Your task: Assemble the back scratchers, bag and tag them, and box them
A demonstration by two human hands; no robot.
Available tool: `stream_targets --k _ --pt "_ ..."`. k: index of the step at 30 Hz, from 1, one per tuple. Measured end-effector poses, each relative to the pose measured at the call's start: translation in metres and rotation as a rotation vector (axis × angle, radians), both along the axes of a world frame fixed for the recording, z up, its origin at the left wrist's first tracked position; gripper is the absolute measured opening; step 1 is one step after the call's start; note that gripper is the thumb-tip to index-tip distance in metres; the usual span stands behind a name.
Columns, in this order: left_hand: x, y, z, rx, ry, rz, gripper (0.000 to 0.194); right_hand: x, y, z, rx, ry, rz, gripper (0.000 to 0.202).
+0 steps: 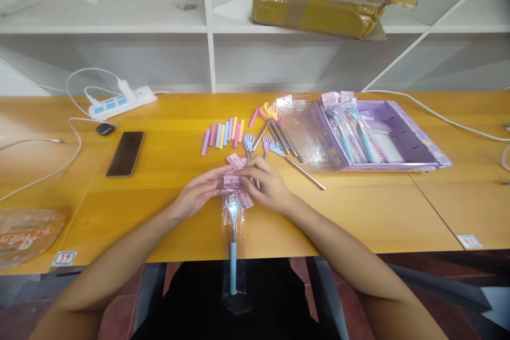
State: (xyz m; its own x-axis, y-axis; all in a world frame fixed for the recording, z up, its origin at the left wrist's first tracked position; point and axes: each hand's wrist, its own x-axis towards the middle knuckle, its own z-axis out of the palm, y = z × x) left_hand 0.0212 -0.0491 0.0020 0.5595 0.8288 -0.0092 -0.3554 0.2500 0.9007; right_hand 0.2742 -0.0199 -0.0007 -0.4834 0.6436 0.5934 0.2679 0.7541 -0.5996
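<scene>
A clear plastic bag with a blue claw-shaped scratcher (233,255) hangs over the table's front edge, its pink card (232,181) at the top. My left hand (199,190) pinches the left side of that card. At the card's right side, the fingers of my right hand (265,183) are closed on it. More pink cards (236,161) lie just above and below. Beyond my hands are claw heads on metal rods (305,172) and several coloured handle tubes (225,133).
A purple box (414,127) holds bagged scratchers at the right, beside clear bags (305,135). At the left are a phone (126,154), a power strip (121,103) with cables and a plastic bag (30,236). A taped carton (319,2) rests on the shelf.
</scene>
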Motion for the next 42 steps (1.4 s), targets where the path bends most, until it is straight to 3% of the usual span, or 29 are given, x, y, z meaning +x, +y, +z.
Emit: stream_targets --k 8,11,17,23,28,32,34,38,40,42 --pt "0.002 -0.001 0.011 -0.024 0.000 0.045 0.051 0.002 -0.002 0.002 0.017 0.017 -0.011 0.020" --pt "0.001 0.000 0.013 -0.030 0.003 0.080 0.050 0.001 -0.002 0.002 0.011 0.009 -0.021 0.027" --pt "-0.001 0.001 0.012 -0.020 0.004 0.093 0.049 0.000 -0.003 0.004 -0.006 -0.006 -0.002 0.024" --pt "-0.001 0.001 0.010 -0.006 0.011 0.077 0.049 0.000 -0.002 0.001 -0.015 -0.022 -0.005 0.036" --pt "0.001 0.000 0.008 0.016 0.022 0.010 0.052 0.001 -0.002 0.004 -0.075 0.031 -0.031 0.025" --pt "0.002 -0.001 0.006 0.052 0.035 -0.018 0.050 -0.001 0.001 0.003 -0.238 0.129 -0.055 0.038" --pt "0.004 -0.002 0.003 0.100 0.026 -0.032 0.051 -0.002 0.003 0.002 -0.297 0.138 -0.024 0.032" --pt "0.008 -0.005 -0.007 0.160 0.071 0.005 0.073 -0.002 0.003 0.002 -0.284 0.132 0.028 0.011" --pt "0.009 -0.006 -0.009 0.137 0.176 0.031 0.067 -0.002 0.002 0.003 -0.245 0.131 0.058 0.011" --pt "0.008 -0.007 -0.009 0.123 0.268 0.046 0.049 -0.002 0.000 0.004 -0.221 0.101 0.091 0.013"
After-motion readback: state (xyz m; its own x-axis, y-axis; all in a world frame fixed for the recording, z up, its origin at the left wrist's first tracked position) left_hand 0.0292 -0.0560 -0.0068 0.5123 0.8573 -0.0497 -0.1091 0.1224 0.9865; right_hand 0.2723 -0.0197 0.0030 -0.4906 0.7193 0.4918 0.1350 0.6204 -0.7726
